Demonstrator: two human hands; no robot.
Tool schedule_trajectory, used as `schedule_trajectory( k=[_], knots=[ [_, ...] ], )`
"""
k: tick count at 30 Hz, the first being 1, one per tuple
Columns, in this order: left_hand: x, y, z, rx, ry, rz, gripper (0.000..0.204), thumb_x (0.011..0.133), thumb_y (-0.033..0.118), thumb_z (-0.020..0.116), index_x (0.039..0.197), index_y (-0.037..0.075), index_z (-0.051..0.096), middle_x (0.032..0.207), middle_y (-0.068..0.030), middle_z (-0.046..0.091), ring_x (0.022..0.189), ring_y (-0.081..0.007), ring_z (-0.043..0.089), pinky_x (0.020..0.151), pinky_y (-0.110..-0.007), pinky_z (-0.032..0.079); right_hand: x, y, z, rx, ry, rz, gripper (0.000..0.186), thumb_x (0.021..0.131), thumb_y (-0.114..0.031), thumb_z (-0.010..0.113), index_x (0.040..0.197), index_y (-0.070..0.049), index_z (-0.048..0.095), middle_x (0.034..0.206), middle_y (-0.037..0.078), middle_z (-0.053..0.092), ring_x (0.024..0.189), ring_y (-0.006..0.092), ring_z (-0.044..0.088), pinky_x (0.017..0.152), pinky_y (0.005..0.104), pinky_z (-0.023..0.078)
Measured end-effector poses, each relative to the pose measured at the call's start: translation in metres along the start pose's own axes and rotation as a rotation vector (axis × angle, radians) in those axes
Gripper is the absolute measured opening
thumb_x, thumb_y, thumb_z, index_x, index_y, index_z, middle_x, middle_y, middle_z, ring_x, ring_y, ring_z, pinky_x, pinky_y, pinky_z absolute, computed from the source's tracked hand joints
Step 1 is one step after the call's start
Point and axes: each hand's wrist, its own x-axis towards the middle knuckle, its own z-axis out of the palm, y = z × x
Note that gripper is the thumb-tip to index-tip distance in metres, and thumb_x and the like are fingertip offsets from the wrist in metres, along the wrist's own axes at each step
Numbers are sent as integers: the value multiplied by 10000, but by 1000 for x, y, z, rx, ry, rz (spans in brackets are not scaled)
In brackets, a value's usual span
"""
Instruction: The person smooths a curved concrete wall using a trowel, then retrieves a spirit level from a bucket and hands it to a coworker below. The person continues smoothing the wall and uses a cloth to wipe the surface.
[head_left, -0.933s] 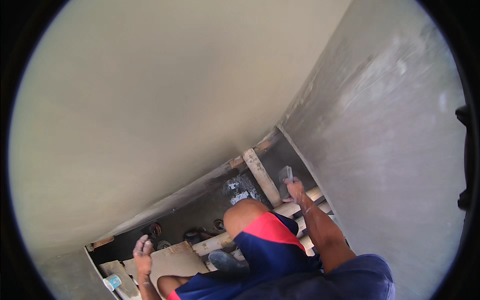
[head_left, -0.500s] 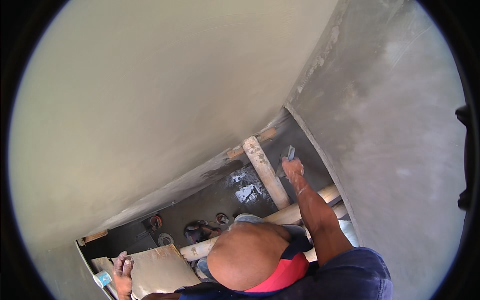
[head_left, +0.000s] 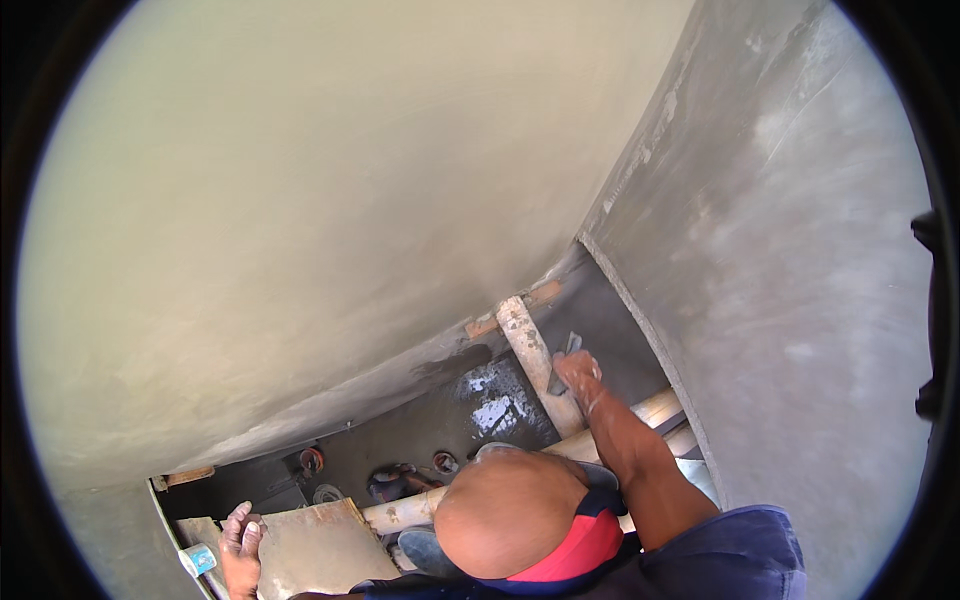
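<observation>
My right hand (head_left: pixel 577 370) grips a plastering trowel (head_left: pixel 557 378) with a flat blade, out ahead and to the right. Its blade overlaps the edge of a pale wooden beam (head_left: pixel 528 338) in the picture; whether the two touch I cannot tell. My left hand (head_left: pixel 240 548) is raised at the lower left with loosely bent fingers apart, holding nothing that shows. Pale dried material coats its fingertips. Behind it lies a worn board (head_left: pixel 315 545), and beside it a small white-and-blue cylinder (head_left: pixel 197 560).
Smooth plastered walls rise on the left (head_left: pixel 330 200) and right (head_left: pixel 790 300). A thick round pole (head_left: pixel 405 508) runs crosswise below me. Far beneath is a dark floor (head_left: pixel 400 430) with a bright wet patch (head_left: pixel 495 413), reddish round containers (head_left: pixel 312 460) and a coil (head_left: pixel 327 494).
My right hand has drawn the trowel down toward the beam, and the trowel has tilted. My left hand has barely moved. The whole view has shifted slightly.
</observation>
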Motion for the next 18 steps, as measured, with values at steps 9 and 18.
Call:
schedule_trajectory(
  k=[9, 18],
  knots=[
    [16, 30, 19, 70, -68, 202, 456, 1060, 192, 674, 1450, -41, 631, 1206, -168, 714, 1033, -231, 703, 939, -378, 598, -91, 43, -43, 546, -414, 80, 572, 894, -487, 735, 1271, -56, 732, 1289, 116, 740, 1128, 301, 708, 934, 553, 570],
    [8, 19, 13, 2, -70, 126, 429, 1070, 170, 658, 1459, -9, 629, 1194, -150, 711, 1019, -223, 706, 932, -378, 599, -88, 51, -83, 1248, -786, -85, 618, 934, -453, 705, 1430, -89, 640, 1377, 159, 689, 1237, 387, 662, 1007, 624, 528]
  ],
)
